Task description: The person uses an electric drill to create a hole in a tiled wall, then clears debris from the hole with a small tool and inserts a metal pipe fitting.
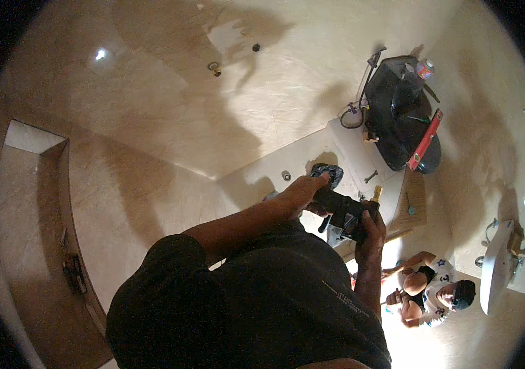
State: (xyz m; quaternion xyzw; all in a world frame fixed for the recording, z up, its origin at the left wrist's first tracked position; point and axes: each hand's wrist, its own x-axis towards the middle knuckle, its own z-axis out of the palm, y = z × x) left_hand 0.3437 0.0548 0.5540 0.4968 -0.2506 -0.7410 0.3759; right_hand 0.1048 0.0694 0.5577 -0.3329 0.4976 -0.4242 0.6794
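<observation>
Both of my hands hold a black power tool (336,202) in front of my body. A gold-coloured cylindrical piece (377,193) sticks up at its right end, and a dark grey block (330,173) sits by its far left end. Closed around the left part of the tool is my left hand (304,195), its thumb pointing toward that block. My right hand (370,230) wraps the right end, just below the gold-coloured piece. The tool's exact kind cannot be told in this dim light.
A black toilet (392,111) carries a red spirit level (425,140) and a small bottle (425,69). On the floor lies a wrench (371,177). A brass fitting (214,69) juts from the wall. Another person (438,289) crouches at right near a white washbasin (497,267). A recessed niche (38,246) is at left.
</observation>
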